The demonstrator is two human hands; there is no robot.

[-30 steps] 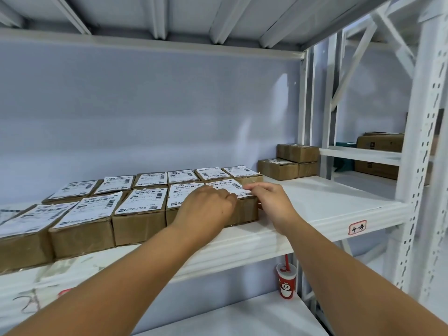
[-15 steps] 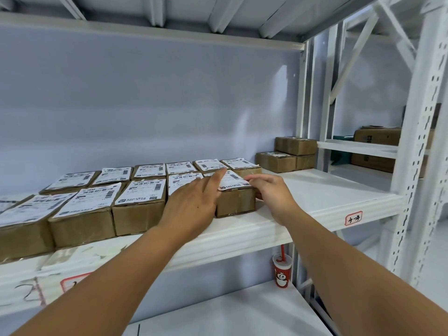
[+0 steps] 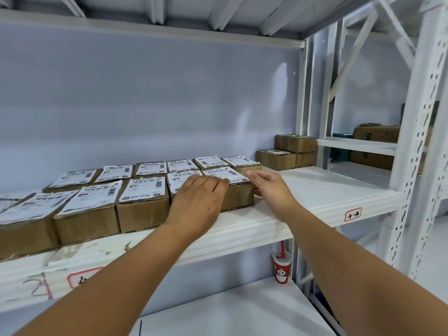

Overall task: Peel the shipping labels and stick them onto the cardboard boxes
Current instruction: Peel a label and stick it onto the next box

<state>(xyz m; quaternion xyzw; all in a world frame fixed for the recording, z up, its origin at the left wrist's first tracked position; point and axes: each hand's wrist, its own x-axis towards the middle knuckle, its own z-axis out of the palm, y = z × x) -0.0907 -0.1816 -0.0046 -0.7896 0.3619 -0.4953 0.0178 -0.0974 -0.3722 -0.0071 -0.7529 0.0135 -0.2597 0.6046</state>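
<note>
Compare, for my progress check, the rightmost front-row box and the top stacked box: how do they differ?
The front-row box sits directly on the shelf; the stacked box rests on others. The left hand rests on the front-row box; the stacked box is untouched. Both are brown cardboard.

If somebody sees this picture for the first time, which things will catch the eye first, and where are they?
First, the two rows of labelled cardboard boxes on the white shelf, filling its left part. Next, the left hand lying flat on the front-right box's label, with the right hand open beside that box. A red paper cup stands below the shelf, near the upright post.
</note>
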